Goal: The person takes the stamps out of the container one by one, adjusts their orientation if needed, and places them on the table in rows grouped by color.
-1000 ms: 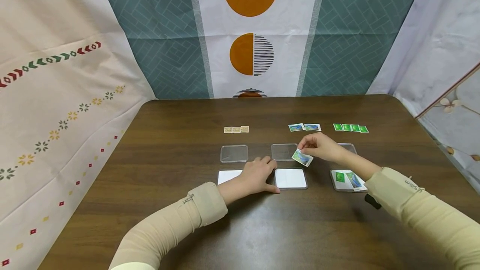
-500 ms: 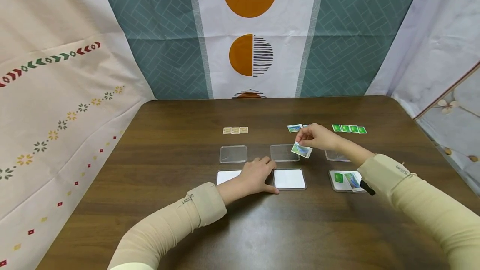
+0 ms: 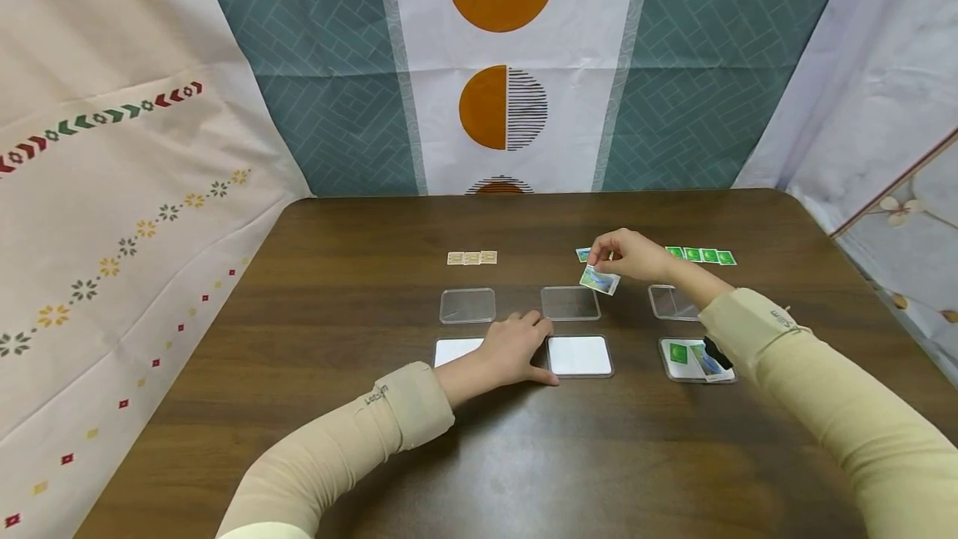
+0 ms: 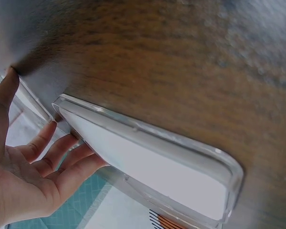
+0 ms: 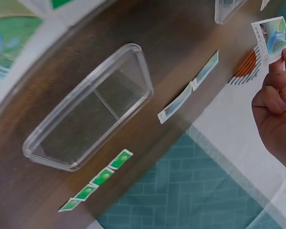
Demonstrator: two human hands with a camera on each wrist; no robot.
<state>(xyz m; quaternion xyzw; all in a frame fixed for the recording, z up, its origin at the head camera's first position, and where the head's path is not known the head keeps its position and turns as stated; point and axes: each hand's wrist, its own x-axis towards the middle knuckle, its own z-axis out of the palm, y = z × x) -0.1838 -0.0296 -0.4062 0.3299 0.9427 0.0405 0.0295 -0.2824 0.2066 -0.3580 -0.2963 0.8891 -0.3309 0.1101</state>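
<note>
Pinching a landscape stamp point(image 3: 599, 280) by one edge, the right hand point(image 3: 627, 256) has thumb and fingertip brought together on the paper, with most of the printed face uncovered. The right wrist view suggests the stamp is held up off the table point(image 3: 359, 289).

Just beyond the pinch lies a pair of blue stamps point(image 5: 175, 104), largely hidden by the hand in the head view; to its right and beyond is a row of green stamps point(image 3: 700, 254). Just nearer the person than the pinch is the middle clear lid point(image 3: 570, 304), and nearer again the middle case point(image 3: 580, 356), showing plain white. Farther right and nearer sits the right case point(image 3: 674, 371), with two stamps on its white surface. The left hand point(image 3: 512, 350), left of and nearer than the pinch, has spread, bent fingers and grips nothing; its fingertips are at or just beside the edge of the left case point(image 3: 457, 349).

The step in hand looks like placing a single stamp, probably by the blue pair given how close the pinch is. That would call for a light hold, a level lowering and a release that nudges neither neighbour.
</note>
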